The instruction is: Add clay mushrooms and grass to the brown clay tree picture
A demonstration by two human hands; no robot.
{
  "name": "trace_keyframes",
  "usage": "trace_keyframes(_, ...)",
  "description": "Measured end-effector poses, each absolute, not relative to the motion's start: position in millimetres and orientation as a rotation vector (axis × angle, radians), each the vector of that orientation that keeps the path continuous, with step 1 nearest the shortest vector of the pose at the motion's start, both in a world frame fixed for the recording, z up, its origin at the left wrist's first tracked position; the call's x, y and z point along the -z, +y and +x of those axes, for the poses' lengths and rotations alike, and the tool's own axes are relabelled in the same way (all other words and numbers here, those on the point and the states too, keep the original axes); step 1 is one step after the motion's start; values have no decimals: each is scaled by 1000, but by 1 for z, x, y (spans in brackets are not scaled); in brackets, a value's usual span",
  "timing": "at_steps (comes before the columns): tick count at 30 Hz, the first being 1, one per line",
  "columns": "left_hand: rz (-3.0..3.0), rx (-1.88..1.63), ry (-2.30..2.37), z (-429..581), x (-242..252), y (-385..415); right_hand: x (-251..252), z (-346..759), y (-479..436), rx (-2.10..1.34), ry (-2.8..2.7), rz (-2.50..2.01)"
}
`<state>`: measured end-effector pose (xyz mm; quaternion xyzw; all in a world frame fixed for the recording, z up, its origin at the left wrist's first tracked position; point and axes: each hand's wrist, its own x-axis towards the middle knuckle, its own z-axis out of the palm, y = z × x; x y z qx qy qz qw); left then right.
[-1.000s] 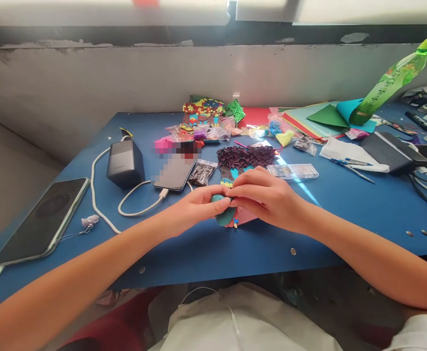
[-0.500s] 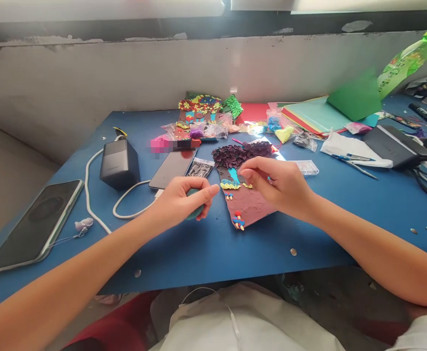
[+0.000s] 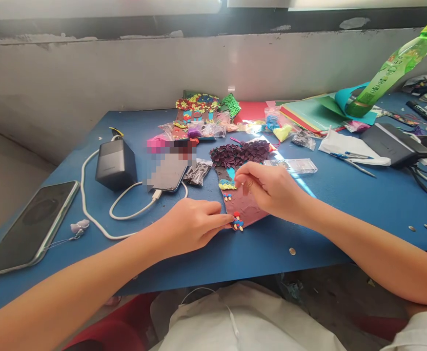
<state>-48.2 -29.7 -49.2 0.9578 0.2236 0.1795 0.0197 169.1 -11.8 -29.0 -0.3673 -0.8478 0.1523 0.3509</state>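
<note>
The clay picture [image 3: 248,207] lies on the blue table, with dark purple petals [image 3: 238,153] along its top, a brown ground and small red-and-blue mushrooms [image 3: 238,222] near its lower left corner. My left hand [image 3: 194,226] is closed, its fingertips touching the picture's lower left edge beside those mushrooms. The green lump seen in this palm earlier is hidden under the fingers now. Over the picture's right side, my right hand [image 3: 272,187] is closed in a pinch. Whatever sits between its fingertips is too small to make out.
A phone [image 3: 167,178] with a white cable and a black block-shaped device [image 3: 116,163] are at left. Another phone [image 3: 30,226] lies further left. A clear plastic box [image 3: 301,166] sits behind my right hand. A green bottle [image 3: 389,73] leans at back right, near pens [image 3: 355,158].
My left hand has moved right and down onto the picture's edge. My right hand stays pinched almost in place. At back right, the raised green sheet has dropped, uncovering the bottle's base and a curled blue sheet.
</note>
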Motion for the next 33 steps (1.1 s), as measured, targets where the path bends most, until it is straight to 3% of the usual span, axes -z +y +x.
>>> trace_keyframes(10,2964,-523,744,-55,43,-24,41,162,-12,-727,-2094,-974)
trace_keyframes(19,2965,-490,745,-57,44,-23,40,163,-17,-650,-2157,-743)
trace_keyframes(27,2965,-542,865,-55,46,-22,45,163,-18,-194,-2291,-743)
trace_keyframes(33,3011,-544,845,-55,44,-25,44,162,-20,-255,-2216,-904)
